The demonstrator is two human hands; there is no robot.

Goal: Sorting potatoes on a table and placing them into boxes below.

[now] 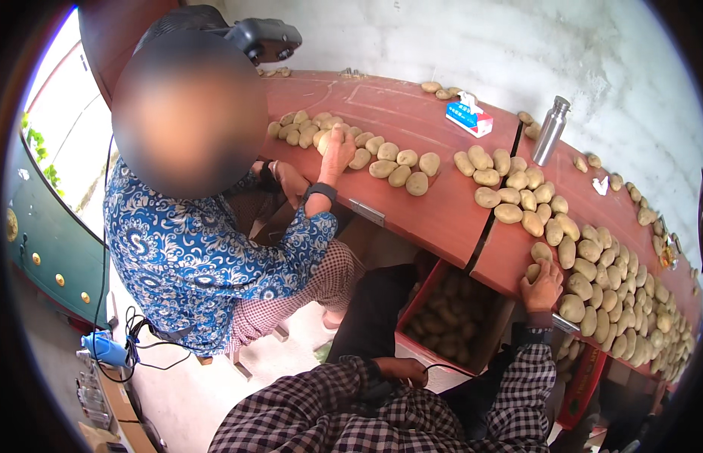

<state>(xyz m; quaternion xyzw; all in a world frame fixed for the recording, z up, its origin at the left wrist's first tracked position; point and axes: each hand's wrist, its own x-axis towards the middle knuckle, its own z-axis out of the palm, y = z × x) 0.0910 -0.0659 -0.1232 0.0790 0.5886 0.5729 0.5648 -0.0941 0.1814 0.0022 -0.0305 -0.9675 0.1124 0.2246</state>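
Note:
My right hand (542,287) rests at the front edge of the red table (442,226), its fingers closed around a potato (532,273). Another potato (541,252) lies just beyond the fingertips. To the right of that hand, many potatoes (609,283) cover the table in close rows, and a looser group (518,181) continues to the left across the dark gap. My left hand (405,371) is low in front of my body, by a black cable; its fingers look curled, and whether it holds anything cannot be told.
At the left sits a person (215,243) in a blue patterned top, one hand on a potato (330,141). A steel bottle (551,131) and a tissue box (469,118) stand towards the wall. Below the table is a box (405,340) of potatoes.

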